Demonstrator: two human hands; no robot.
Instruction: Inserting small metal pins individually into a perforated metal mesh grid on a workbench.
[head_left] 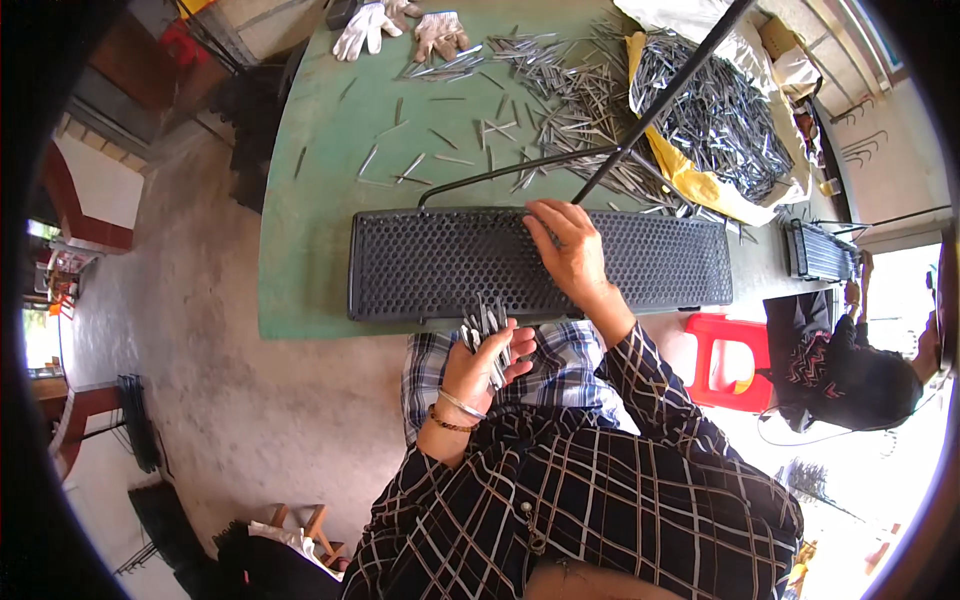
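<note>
A black perforated metal panel (430,262) with a raised rim lies lengthwise along the table's near edge. My left hand (478,372) is closed around a bunch of thin silvery metal strips (486,330), their ends sticking up just below the panel's near edge. Over the middle of the panel is my right hand (570,250), thumb and fingers drawn together close to the far rim. Whatever is between those fingertips is too small to make out. A black rod frame (500,172) rises behind the panel, joined to its far side.
Loose metal strips (560,90) lie scattered over the green table (310,220). A sack (720,110) heaped with more strips stands at the far right. Work gloves (440,36) lie at the far left. Another person (850,380) works at the right, near a red stool (725,362).
</note>
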